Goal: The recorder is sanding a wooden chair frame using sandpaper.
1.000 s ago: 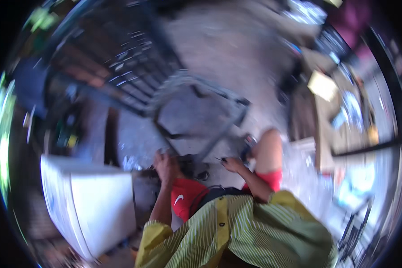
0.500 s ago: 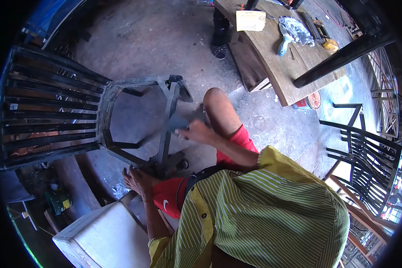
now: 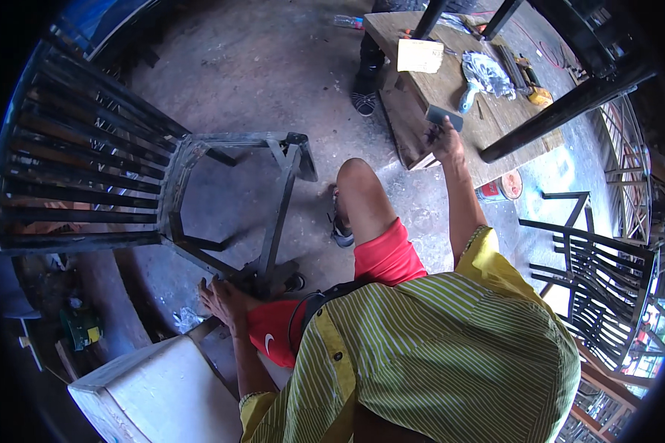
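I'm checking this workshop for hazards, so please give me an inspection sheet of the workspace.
Surface: wooden table, crowded; concrete floor, marked with pale spots.
Job's things: dark flat block; slatted chair with an open seat frame.
Clutter: pale yellow paper, blue-handled tool and yellow-ended tool on the table.
Hands: right hand holds the block; left hand, loosely open, beside the chair's front corner.
Cables: thin red cord or hose beyond the table.
Surroundings: second slatted chair, white box, another person's shoe.

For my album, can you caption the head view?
Right hand holds grey block by bench; left hand near chair.
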The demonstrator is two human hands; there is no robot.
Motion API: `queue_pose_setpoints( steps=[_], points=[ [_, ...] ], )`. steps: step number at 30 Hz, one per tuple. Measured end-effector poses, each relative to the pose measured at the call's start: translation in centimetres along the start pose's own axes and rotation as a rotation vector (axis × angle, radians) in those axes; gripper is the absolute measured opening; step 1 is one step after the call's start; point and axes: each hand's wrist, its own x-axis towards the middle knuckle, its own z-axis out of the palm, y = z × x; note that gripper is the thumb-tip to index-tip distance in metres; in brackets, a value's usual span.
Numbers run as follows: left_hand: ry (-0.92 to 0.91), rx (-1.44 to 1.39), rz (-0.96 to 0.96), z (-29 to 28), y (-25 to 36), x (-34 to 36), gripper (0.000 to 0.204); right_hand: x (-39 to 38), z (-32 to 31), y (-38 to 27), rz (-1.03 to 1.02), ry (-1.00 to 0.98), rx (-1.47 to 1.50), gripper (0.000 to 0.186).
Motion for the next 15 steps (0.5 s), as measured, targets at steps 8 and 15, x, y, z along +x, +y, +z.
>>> queue_pose_setpoints(
  steps=[8,15],
  points=[
    [-0.034,-0.059,-0.05,-0.1,0.1,0.1,0.029,1.4,-0.8,0.6,-0.078,-0.128,0.103,0.021],
    [-0.036,-0.064,-0.072,-0.1,0.0,0.2,0.027,0.6,-0.3,-0.6,-0.107,-0.151,0.134,0.025]
  ],
)
